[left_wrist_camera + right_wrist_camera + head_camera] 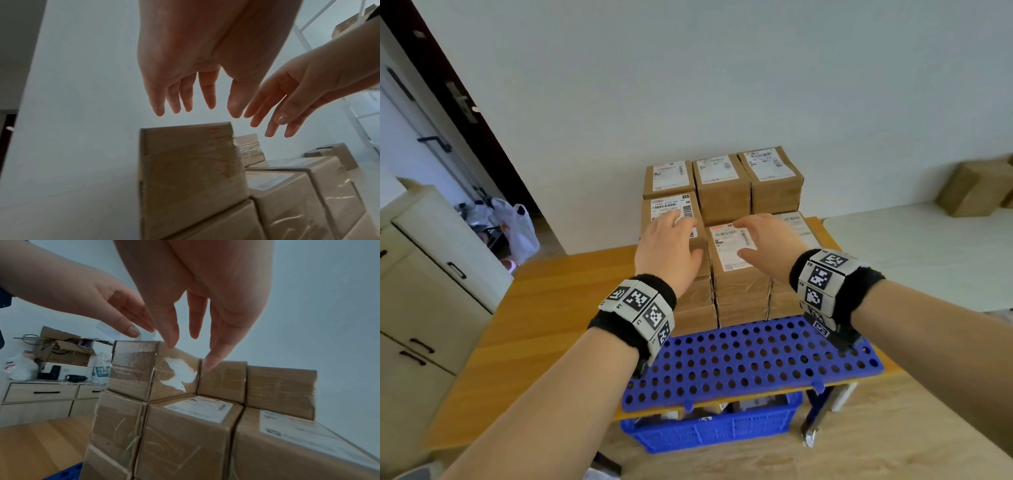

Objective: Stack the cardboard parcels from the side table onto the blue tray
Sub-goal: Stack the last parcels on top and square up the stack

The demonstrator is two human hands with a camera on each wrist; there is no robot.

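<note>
Several taped cardboard parcels point(722, 185) are stacked in rows on the blue perforated tray point(739, 356). The front-left column's top parcel point(669, 207) point(191, 170) point(131, 368) stands one level above the front-middle parcel point(732, 246). My left hand point(685, 236) point(185, 91) hovers just above that taller parcel, fingers straight and spread, not touching it. My right hand point(753, 236) point(193, 321) hangs open over the front-middle parcel, holding nothing. More parcels point(976, 188) lie on the white side table point(928, 246) at the right.
The tray lies on a wooden table point(544, 308) with bare wood to its left. A blue crate point(709, 428) sits under the table. Cream cabinets point(431, 274) and plastic bags point(517, 226) stand at the left, near a dark door.
</note>
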